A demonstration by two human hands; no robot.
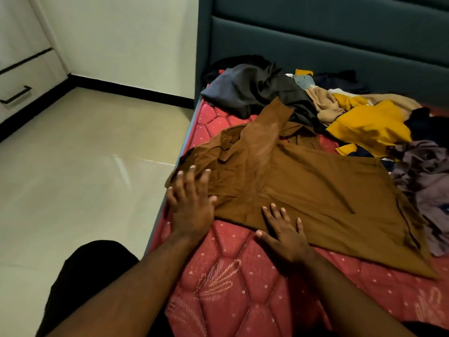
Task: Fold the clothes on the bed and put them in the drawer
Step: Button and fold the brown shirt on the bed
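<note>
The brown garment (pixel 298 188) lies spread flat near the left edge of the bed (pixel 233 283), away from the pile of unfolded clothes (pixel 352 113) at the headboard (pixel 315 45) end, which gives a free surface for folding. The left hand (pixel 192 203) rests on the bunched sleeve at the mattress edge, fingers straight and spread, grasping nothing. The right hand (pixel 286 232) presses the near hem flat, fingers likewise extended; this probably holds the cloth taut for smoothing. The fabric is thin, matte, lightly creased, one sleeve folded across the body. A drawer (pixel 17 93) stands well apart, across the floor.
</note>
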